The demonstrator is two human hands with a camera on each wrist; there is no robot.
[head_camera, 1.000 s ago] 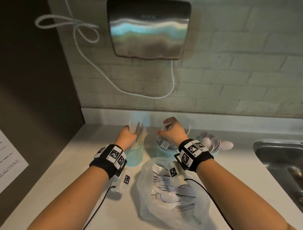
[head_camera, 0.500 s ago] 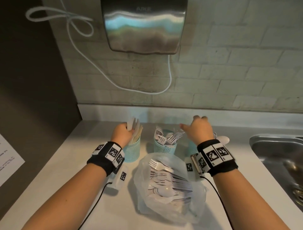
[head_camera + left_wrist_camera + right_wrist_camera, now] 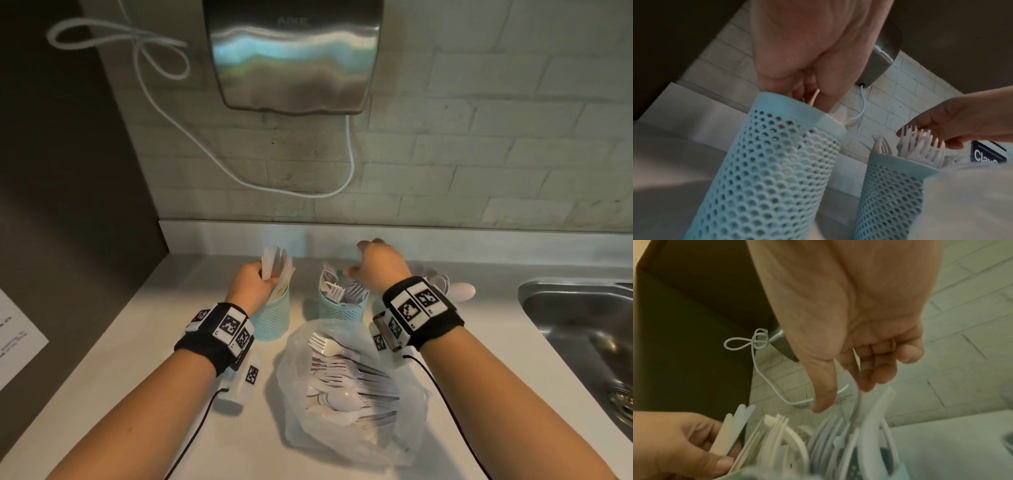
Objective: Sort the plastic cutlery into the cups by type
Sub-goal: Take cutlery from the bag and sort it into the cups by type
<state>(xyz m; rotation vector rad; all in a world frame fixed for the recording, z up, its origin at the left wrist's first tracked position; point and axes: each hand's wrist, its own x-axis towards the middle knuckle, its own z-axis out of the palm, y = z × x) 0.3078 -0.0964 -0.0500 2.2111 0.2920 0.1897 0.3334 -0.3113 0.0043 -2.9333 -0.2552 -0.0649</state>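
1. Three perforated teal cups stand in a row on the desk [image 3: 144, 342]: the knife cup [image 3: 272, 318], the fork cup [image 3: 342, 306] to its right, and the spoon cup [image 3: 442, 279] beyond, mostly hidden behind the right wrist.
2. The left hand [image 3: 251, 286] grips white knives [image 3: 275, 265] above the knife cup.
3. The right hand [image 3: 378, 265] hovers over the fork cup, grip released, fingers loose.
4. In front of the fork cup, one clear bag [image 3: 349, 404] holds mixed cutlery.
5. A steel sink [image 3: 582, 329] lies far right of it.
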